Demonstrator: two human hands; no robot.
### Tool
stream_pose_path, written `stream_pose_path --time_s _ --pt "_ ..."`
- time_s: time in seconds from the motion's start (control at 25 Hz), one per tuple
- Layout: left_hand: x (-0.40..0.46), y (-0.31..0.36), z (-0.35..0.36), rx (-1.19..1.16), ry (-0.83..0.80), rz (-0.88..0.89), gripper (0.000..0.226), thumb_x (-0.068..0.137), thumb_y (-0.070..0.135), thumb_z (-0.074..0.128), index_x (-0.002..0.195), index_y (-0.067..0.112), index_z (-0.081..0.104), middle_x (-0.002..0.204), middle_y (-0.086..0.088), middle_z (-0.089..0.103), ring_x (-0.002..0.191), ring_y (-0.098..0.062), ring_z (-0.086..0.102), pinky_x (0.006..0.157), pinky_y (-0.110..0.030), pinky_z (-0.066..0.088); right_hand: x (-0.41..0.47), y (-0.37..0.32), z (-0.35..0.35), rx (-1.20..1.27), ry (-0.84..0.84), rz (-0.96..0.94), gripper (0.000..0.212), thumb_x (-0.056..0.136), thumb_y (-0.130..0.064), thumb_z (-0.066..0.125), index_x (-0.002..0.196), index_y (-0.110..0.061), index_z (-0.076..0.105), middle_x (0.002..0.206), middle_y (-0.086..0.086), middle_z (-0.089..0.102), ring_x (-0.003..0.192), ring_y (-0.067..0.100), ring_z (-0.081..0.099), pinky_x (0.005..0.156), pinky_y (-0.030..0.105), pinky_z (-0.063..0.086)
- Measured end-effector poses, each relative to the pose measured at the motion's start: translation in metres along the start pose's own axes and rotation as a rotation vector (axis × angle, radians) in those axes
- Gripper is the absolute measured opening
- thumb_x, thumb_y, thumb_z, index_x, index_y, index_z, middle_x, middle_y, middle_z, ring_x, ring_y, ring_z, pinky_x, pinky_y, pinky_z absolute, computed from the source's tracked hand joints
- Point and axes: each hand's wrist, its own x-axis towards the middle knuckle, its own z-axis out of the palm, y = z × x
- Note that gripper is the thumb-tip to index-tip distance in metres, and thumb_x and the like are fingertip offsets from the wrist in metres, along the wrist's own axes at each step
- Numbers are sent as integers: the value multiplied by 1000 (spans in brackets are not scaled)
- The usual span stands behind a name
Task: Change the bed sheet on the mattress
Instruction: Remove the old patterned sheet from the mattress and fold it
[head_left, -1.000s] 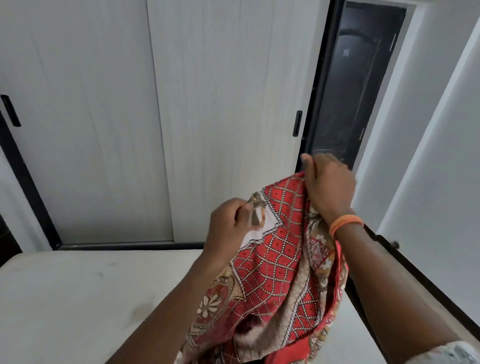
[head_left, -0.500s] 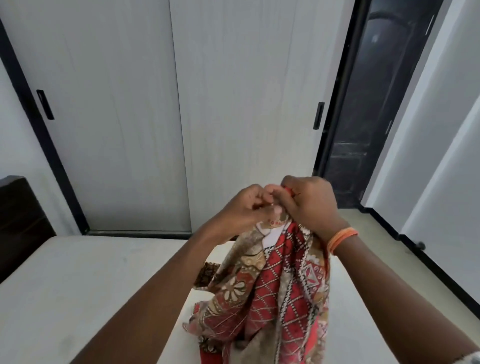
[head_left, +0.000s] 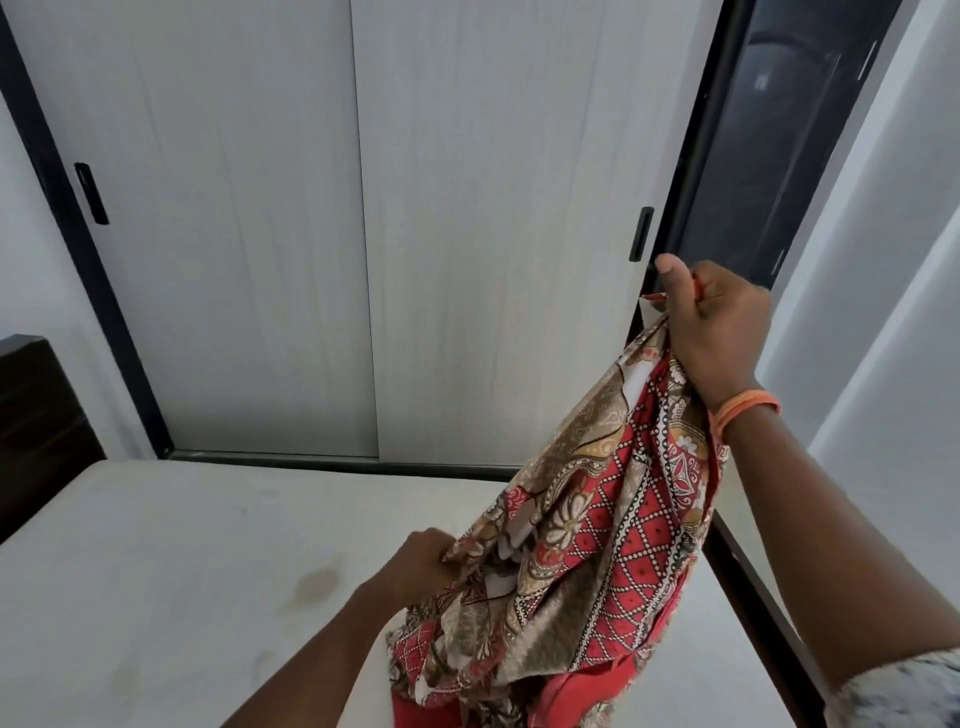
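Two hands hold the sheet (head_left: 597, 519), a red and tan patterned cloth bunched in the air over the bed's right edge. The right hand (head_left: 719, 332) is raised high, its fingers curled tight round a top edge or corner of the cloth, thumb sticking up. The left hand (head_left: 426, 564) is low, just above the mattress (head_left: 182, 571), pinching a fold at the cloth's left side. Between the two grips the cloth hangs in loose folds, and its lower end drops out of view at the bottom.

The mattress lies bare and shows a few faint stains, so the old cover looks to be off already and the step in hand seems to be opening out the fresh sheet. It is far from spread.

Next, I judge, the hands need to find two neighbouring corners, draw apart to stretch one edge taut, then cast the cloth out across the bed toward the far edge by the wardrobe (head_left: 363, 234). Which corner each hand has cannot be told.
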Motion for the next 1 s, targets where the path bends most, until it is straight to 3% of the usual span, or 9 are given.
stream_pose_path --time_s 0.08,0.16,0.24,0.32,0.44,0.64,0.72,0.8,1.0 --pt "-10 -23 20 107 -139 -63 17 84 26 57 92 13 64 85 0 67 85 -18 67 74 -32 55 1 8 1 -13 3 60 70 95 -62 47 56 -5 46 48 0 43 43 10 33 46 25 24" --pt "-20 -45 32 107 -65 -162 14 87 24 51 95 20 60 88 3 65 92 -19 67 81 -41 56 -1 13 4 -49 -13 71 71 94 -64 45 56 -4 47 49 3 46 43 15 37 47 28 28" --pt "-23 -59 34 55 115 -236 30 90 24 53 119 25 59 106 1 70 100 -21 67 83 -40 55 -3 18 9 -115 -33 52 70 95 -64 45 57 -5 48 50 6 48 45 20 42 47 31 31" --pt "-26 -61 21 -214 355 -326 52 87 26 65 134 16 46 115 -8 69 101 -29 67 80 -38 55 -7 26 12 -173 -56 51 69 95 -64 42 58 -7 47 51 5 48 47 22 44 49 31 30" --pt "-31 -64 -32 -562 676 -532 55 84 21 71 124 4 37 115 -22 64 104 -42 62 77 -36 45 -17 39 12 -239 -95 36 69 96 -65 40 63 -7 56 56 6 56 50 24 50 48 31 34" --pt "-50 -62 -103 -623 1018 -433 39 84 18 60 111 2 37 91 -16 58 78 -37 60 64 -34 43 -30 49 14 -296 -115 10 61 96 -61 42 63 -10 51 56 3 51 49 22 44 47 24 21" --pt "-57 -58 -109 -569 1041 -403 46 87 8 64 121 2 33 93 -14 57 74 -33 59 62 -30 45 -31 60 15 -307 -101 52 66 96 -66 38 67 -9 57 58 5 57 51 23 49 51 26 28" --pt "-61 -58 -106 -445 963 -343 50 86 17 72 128 6 46 99 -13 65 85 -33 64 70 -32 47 -32 70 15 -306 -90 88 70 96 -68 34 70 -9 60 61 7 59 53 25 52 54 27 33" --pt "-66 -76 -90 -189 752 -234 44 77 52 77 105 20 63 88 5 68 79 -17 65 75 -34 52 -35 83 14 -339 -95 214 76 94 -74 27 67 -7 53 60 8 55 54 26 50 54 31 37"
